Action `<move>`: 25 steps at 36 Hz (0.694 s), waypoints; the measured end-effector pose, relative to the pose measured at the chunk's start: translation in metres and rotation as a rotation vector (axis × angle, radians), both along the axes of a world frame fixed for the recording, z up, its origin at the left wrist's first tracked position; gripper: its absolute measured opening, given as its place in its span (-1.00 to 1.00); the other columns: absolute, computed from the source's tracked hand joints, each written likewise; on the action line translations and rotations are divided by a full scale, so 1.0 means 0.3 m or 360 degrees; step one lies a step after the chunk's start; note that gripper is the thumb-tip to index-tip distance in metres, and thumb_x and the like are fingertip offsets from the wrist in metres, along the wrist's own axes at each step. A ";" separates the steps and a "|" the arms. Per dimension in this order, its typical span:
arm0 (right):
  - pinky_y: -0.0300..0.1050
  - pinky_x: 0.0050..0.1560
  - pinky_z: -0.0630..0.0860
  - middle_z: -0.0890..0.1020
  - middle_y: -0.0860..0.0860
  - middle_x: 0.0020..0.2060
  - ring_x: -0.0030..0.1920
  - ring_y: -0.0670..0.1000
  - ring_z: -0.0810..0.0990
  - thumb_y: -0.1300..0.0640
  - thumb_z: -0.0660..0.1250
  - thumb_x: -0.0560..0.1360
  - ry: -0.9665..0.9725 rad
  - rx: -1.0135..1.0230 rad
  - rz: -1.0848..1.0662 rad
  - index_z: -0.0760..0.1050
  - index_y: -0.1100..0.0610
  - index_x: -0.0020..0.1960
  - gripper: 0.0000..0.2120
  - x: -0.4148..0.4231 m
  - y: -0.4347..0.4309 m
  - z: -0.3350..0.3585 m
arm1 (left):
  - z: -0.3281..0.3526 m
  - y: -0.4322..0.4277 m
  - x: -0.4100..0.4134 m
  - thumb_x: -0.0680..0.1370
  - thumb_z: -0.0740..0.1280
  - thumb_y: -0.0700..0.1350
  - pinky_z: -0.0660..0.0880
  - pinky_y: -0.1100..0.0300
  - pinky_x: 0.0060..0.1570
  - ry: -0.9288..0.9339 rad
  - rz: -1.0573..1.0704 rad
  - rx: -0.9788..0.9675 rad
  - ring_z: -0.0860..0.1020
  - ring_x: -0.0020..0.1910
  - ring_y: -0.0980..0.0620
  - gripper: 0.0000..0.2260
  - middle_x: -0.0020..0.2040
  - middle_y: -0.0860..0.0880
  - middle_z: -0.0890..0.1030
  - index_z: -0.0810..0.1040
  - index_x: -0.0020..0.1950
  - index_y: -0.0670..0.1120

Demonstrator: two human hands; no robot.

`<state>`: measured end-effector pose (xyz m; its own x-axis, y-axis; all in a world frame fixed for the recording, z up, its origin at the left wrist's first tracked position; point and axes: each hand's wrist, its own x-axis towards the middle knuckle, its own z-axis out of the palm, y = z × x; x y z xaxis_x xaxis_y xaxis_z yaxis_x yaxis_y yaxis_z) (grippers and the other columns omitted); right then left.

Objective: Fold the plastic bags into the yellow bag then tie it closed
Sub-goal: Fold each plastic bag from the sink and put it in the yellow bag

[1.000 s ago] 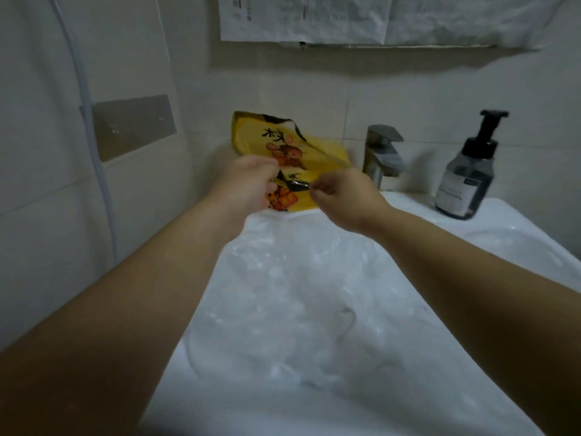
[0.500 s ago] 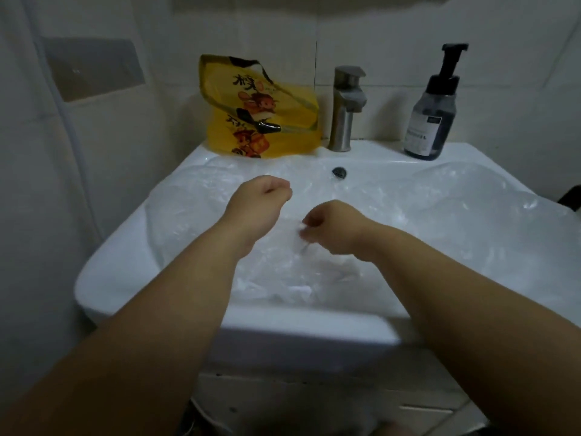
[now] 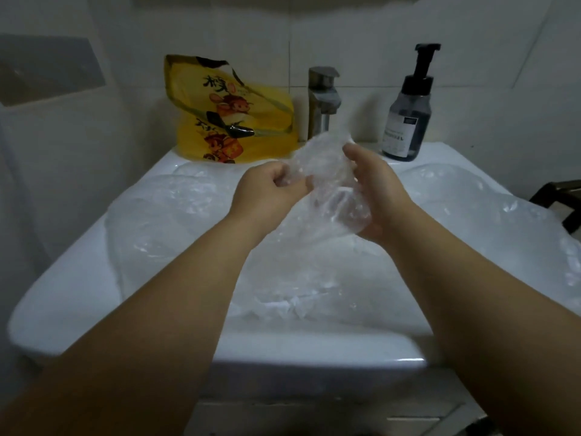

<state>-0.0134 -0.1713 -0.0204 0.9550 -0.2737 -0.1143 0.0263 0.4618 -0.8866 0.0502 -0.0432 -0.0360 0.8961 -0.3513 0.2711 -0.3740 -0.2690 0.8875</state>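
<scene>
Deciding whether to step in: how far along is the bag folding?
Done: nothing visibly packed; the yellow bag stands untied beside the faucet. In hand: left hand and right hand grip one clear plastic bag above the sink. Left: more clear bags lie across the sink, then tying.

Dim, flat, greyish light, seemingly from overhead behind the camera, leaves only faint shadows. Small glints sit on the sink (image 3: 405, 360) front rim and on the clear plastic bags (image 3: 176, 215). Wide-angle bending curves the wall tiles (image 3: 503, 73) near the edges. The near foreground looks soft, perhaps from motion blur.
</scene>
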 end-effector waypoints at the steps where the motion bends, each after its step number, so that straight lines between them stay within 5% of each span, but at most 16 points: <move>1: -0.05 -0.15 0.61 0.68 0.15 -0.11 -0.14 0.10 0.67 -0.03 0.22 0.57 -0.0040 -0.0038 0.0029 0.47 0.15 0.15 -0.72 0.001 -0.006 0.004 | 0.000 -0.003 0.001 0.49 0.43 0.08 0.51 0.10 -0.09 -0.0028 0.0063 0.0000 0.56 -0.11 -0.02 -0.68 -0.08 -0.03 0.62 0.61 0.10 -0.13; 4: 0.06 0.04 0.58 0.68 0.11 0.03 0.03 0.13 0.67 -0.12 0.37 0.42 -0.0065 -0.0276 0.0169 0.45 0.13 0.26 -0.49 0.013 -0.005 0.005 | -0.005 0.021 0.014 0.49 0.43 0.08 0.46 0.16 -0.16 -0.0131 0.0281 -0.0078 0.53 -0.14 0.03 -0.84 -0.20 0.08 0.56 0.56 -0.12 0.01; 6: 0.11 0.14 0.54 0.60 0.08 0.13 0.09 0.13 0.62 -0.07 0.49 0.35 0.0060 -0.0613 0.0180 0.38 0.17 0.29 -0.38 0.026 0.010 -0.003 | -0.006 0.053 0.025 0.49 0.42 0.07 0.38 0.18 -0.23 -0.0150 0.0410 -0.0115 0.47 -0.21 0.03 -0.76 -0.29 0.11 0.46 0.43 -0.25 0.03; 10: 0.05 0.10 0.59 0.59 0.13 0.02 0.05 0.17 0.60 0.30 0.37 0.48 0.0112 -0.0908 -0.0123 0.47 0.15 0.07 -0.81 0.046 0.017 -0.034 | 0.001 0.091 0.029 0.47 0.43 0.10 0.48 0.22 -0.18 0.0009 0.0423 -0.0218 0.53 -0.17 0.12 -0.84 -0.19 0.13 0.57 0.52 -0.15 0.07; 14: -0.02 0.04 0.61 0.57 0.11 -0.13 -0.14 0.07 0.57 0.26 0.26 0.56 -0.0012 -0.0688 -0.0187 0.52 0.17 0.00 -0.93 0.045 0.016 -0.019 | -0.001 0.094 0.006 0.45 0.46 0.11 0.51 0.27 -0.17 0.0229 0.0260 -0.0248 0.57 -0.16 0.18 -0.84 -0.18 0.14 0.61 0.54 -0.18 0.09; 17: -0.05 -0.01 0.58 0.55 0.13 -0.09 -0.15 0.06 0.54 0.24 0.25 0.58 -0.0057 -0.0518 -0.0155 0.51 0.20 0.09 -0.88 0.043 0.014 -0.020 | -0.008 0.094 -0.015 0.45 0.41 0.19 0.53 0.24 -0.07 0.0321 0.0073 -0.0180 0.61 -0.06 0.13 -0.75 -0.07 0.09 0.66 0.61 -0.02 0.05; 25: 0.02 0.05 0.55 0.52 0.09 -0.22 -0.17 0.06 0.48 0.27 0.17 0.57 -0.0062 -0.0264 -0.0266 0.45 0.18 -0.16 -0.84 0.021 0.025 -0.013 | -0.005 0.088 0.002 0.60 0.15 0.22 0.42 0.19 -0.01 0.0137 0.0147 -0.0139 0.50 -0.01 0.15 -0.70 0.00 0.18 0.54 0.44 0.23 0.12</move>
<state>-0.0071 -0.1637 -0.0242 0.8977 -0.4402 -0.0185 0.1258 0.2964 -0.9467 0.0509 -0.0167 -0.0374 0.9449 -0.2445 0.2176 -0.2725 -0.2193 0.9368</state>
